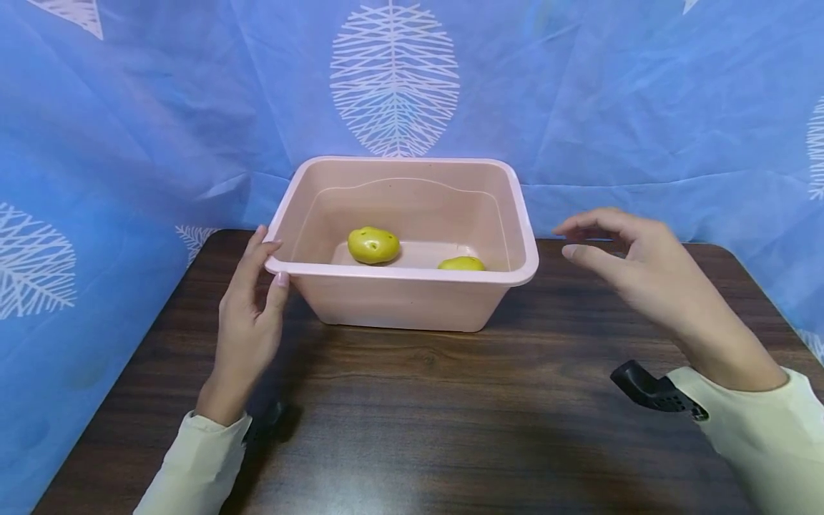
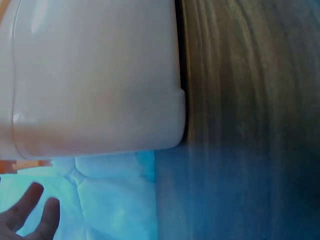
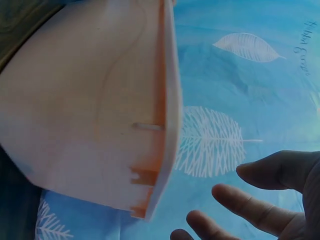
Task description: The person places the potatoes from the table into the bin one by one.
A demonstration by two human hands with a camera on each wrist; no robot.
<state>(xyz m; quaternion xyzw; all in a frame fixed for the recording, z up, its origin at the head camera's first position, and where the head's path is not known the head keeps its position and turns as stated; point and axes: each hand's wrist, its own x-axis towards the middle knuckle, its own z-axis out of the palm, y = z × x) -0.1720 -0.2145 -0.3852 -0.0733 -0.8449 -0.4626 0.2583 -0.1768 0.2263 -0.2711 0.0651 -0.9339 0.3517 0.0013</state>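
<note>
A pink plastic basin (image 1: 399, 300) stands on the table, close to the hanging cloth. Inside it are two yellow potatoes: one potato (image 1: 373, 245) lies left of the middle, and the other potato (image 1: 461, 264) is partly hidden by the front wall. My left hand (image 1: 247, 307) is at the basin's front left corner, thumb and fingers spread; whether the fingertips touch the rim I cannot tell. To the right of the basin my right hand (image 1: 650, 268) hovers over the table, fingers loosely bent and apart from the rim (image 3: 172, 100), with nothing in it.
The dark wooden table (image 1: 412, 400) extends in front of the basin. Behind and to the sides hangs a blue cloth (image 1: 193, 107) with white leaf prints. A black device (image 1: 656, 390) is at the right sleeve cuff.
</note>
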